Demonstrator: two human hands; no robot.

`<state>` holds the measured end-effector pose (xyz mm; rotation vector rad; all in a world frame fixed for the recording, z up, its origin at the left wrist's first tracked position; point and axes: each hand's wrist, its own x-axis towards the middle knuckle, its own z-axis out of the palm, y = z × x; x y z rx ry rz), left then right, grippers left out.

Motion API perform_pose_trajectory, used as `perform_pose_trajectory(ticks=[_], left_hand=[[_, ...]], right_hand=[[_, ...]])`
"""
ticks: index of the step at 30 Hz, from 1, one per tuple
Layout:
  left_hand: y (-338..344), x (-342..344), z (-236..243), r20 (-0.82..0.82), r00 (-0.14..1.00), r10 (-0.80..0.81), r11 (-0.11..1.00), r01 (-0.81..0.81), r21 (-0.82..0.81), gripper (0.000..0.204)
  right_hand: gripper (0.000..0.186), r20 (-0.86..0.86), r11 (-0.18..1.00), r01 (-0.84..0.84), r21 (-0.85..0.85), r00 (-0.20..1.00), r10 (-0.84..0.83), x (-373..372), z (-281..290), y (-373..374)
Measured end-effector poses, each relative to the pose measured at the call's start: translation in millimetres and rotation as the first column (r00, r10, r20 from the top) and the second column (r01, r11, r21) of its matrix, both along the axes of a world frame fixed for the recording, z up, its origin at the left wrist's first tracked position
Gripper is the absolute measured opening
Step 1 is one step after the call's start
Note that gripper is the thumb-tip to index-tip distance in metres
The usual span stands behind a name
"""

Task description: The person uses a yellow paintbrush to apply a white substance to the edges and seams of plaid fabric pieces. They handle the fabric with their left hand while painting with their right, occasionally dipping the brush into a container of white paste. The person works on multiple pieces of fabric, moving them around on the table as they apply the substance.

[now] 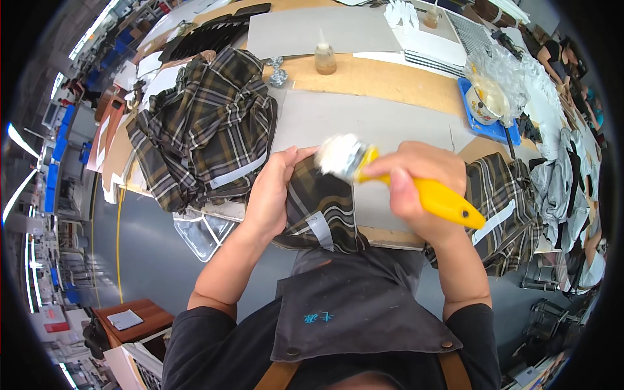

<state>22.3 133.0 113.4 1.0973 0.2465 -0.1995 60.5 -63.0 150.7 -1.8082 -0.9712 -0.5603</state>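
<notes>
My right hand (426,185) is closed around the yellow handle of a brush (448,201). Its bristles (339,156) are white and slightly blurred, hovering over or touching the top edge of a plaid cloth piece (322,195); I cannot tell which. My left hand (270,195) grips that cloth along its left side, with the index finger reaching toward the bristles. A pale strip (320,229) lies on the cloth's lower part, which hangs at the table's near edge.
A heap of plaid cloth (205,123) lies at left, another plaid stack (500,201) at right. Beyond stand a bottle with a pointed nozzle (325,60) and a bowl of white paste (484,104) in a blue tray (510,134). Grey board (383,117) covers the table's middle.
</notes>
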Motion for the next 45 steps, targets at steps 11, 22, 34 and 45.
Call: perform_pose_trajectory(ticks=[11,22,34,45], left_hand=[[14.4,-6.9,3.4,0.063,0.995,0.076,0.997,-0.075,-0.012,0.041],[20.1,-59.5,32.6,0.504,0.827,0.249,0.954,-0.300,0.022,0.039],[44.9,-76.5,57.8,0.812,0.571,-0.119,0.500,-0.672,0.546,0.093],[-3.6,-20.6,-28.1,0.324,0.937,0.127,0.963,-0.195,0.186,0.018]], right_hand=[[0.008,0.060,0.986,0.126,0.108,0.989,-0.133,1.4,-7.0,14.2],[0.054,-0.228,0.882,-0.301,0.363,0.889,0.398,-39.7,-12.6,96.2],[0.039,-0.315,0.637,-0.390,0.665,0.627,0.712,-43.9,-8.7,77.5],[0.024,-0.517,0.926,-0.027,0.376,0.823,0.235,-8.4,-88.8,31.7]])
